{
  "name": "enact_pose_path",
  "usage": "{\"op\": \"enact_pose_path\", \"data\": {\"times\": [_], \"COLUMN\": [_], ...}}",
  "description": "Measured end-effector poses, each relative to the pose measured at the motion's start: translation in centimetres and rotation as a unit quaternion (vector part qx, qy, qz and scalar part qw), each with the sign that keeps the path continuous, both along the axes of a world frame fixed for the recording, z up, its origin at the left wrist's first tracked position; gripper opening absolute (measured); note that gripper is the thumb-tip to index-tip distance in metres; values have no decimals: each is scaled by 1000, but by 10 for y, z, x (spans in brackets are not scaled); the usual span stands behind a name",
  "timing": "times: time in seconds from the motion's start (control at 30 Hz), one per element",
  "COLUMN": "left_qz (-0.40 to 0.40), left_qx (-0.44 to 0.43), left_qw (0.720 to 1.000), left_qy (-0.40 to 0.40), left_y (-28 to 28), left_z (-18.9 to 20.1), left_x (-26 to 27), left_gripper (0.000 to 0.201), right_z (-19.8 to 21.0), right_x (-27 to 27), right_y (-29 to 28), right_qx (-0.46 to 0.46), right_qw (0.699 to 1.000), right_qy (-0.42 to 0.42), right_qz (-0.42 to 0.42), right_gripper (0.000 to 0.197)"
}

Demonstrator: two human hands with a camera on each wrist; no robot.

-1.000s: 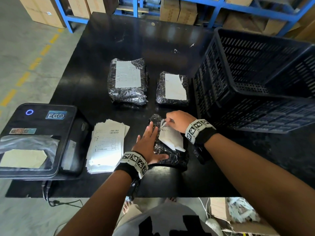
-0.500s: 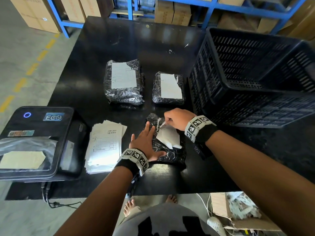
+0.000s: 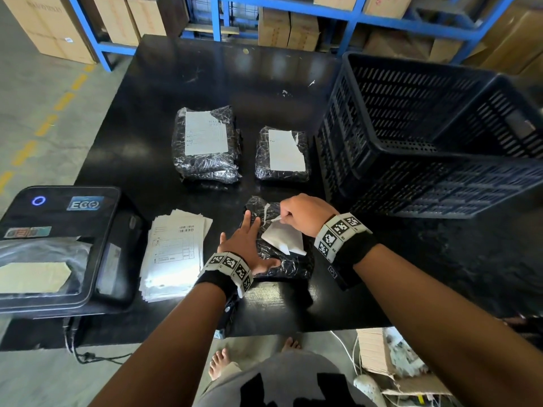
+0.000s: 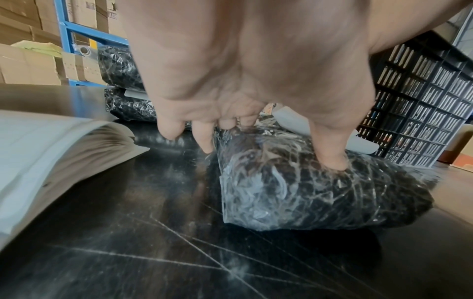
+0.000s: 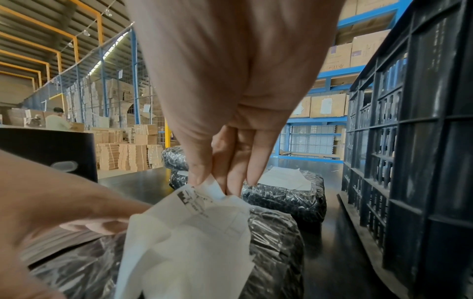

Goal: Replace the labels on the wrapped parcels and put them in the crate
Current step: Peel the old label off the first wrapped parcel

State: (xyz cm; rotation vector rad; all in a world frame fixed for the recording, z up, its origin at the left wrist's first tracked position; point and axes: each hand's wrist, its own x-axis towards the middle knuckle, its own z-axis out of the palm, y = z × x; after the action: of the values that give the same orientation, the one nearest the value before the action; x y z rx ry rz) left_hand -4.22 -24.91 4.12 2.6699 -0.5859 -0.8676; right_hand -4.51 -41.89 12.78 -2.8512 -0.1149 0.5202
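Observation:
A black film-wrapped parcel (image 3: pixel 289 264) lies near the table's front edge. My left hand (image 3: pixel 249 239) presses flat on its left side, fingers straight, thumb on the wrap (image 4: pixel 330 159). My right hand (image 3: pixel 296 214) pinches the far corner of the parcel's white label (image 3: pixel 283 237), which is peeled up and folded toward me; the pinched paper (image 5: pixel 204 190) shows print on it. Two more wrapped parcels lie farther back, a large one (image 3: pixel 207 168) and a smaller one (image 3: pixel 282 174), each with a white label. The black slotted crate (image 3: pixel 440 154) stands at the right.
A stack of fresh white labels (image 3: pixel 173 254) lies left of my hands. A black label printer (image 3: pixel 58 245) sits at the table's left front corner. Blue racking with cardboard boxes (image 3: pixel 288 30) lines the back. Bare black tabletop (image 3: pixel 235 71) stretches beyond the parcels.
My right hand has drawn the label's corner a little farther back toward me, so more of it stands off the wrap. The left hand stays pressed on the parcel.

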Motion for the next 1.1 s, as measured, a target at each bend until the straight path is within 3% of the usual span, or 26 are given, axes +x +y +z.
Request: {"op": "enact_pose_path", "data": {"times": [0.4, 0.73, 0.8, 0.87, 0.93, 1.0, 1.1], "left_qz": [8, 13, 14, 16, 18, 18, 16], "left_qx": [-27, -34, -42, -49, -55, -59, -58], "left_qw": [1000, 999, 999, 999, 998, 998, 998], "left_qy": [-11, -9, -6, -1, -1, 0, 1], "left_y": [-2, -1, -1, -1, 0, 0, 0], "left_z": [-3, -8, -8, -9, -10, -10, -10], "left_x": [0, 1, 2, 2, 2, 3, 3], "left_gripper": [116, 117, 117, 117, 118, 118, 117], "right_z": [4, 8, 7, 6, 2, -3, -10], "right_x": [-36, -45, -45, -45, -40, -31, -26], "right_y": [-6, -6, -11, -15, -15, -16, -17], "right_qx": [50, 53, 71, 83, 73, 20, -26], "right_qw": [997, 994, 989, 988, 990, 993, 992], "right_qy": [-39, -42, -37, -36, -47, -51, -107], "right_qz": [-48, -91, -124, -123, -116, -109, -61], "right_gripper": [28, 13, 33, 77, 93, 74, 23]}}
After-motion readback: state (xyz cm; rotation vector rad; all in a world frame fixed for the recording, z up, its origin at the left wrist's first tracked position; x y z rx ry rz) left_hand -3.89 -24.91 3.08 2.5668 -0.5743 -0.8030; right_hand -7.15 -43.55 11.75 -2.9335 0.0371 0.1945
